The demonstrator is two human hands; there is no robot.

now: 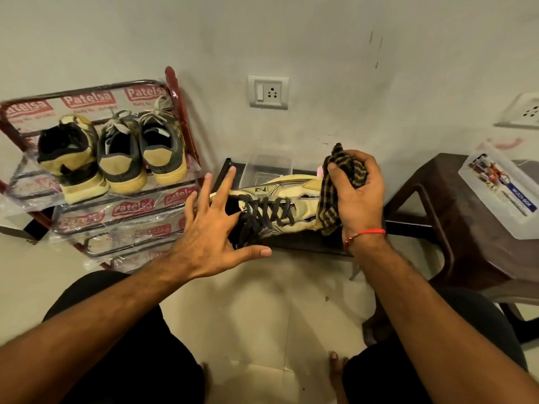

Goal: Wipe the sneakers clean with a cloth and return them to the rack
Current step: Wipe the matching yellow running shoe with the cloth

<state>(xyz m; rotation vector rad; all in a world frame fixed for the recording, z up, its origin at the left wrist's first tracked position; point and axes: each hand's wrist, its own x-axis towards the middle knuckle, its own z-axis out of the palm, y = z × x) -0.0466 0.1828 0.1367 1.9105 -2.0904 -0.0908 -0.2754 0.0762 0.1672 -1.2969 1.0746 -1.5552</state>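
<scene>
The right hand [357,193] has its grip closed around a bunched striped cloth [335,196], whose hanging folds lie against the toe end of a cream sneaker [280,208] with dark laces. That sneaker lies on a low dark table [408,228], its long axis running left to right, toe toward the right hand and heel opening toward the left. The left hand [215,225] hovers over the heel end with fingers spread wide, holding nothing, so it is the nearer hand to steady the shoe or lift it. To the left stands the rack [180,118], three other sneakers [116,153] on its top shelf, well within that hand's side.
</scene>
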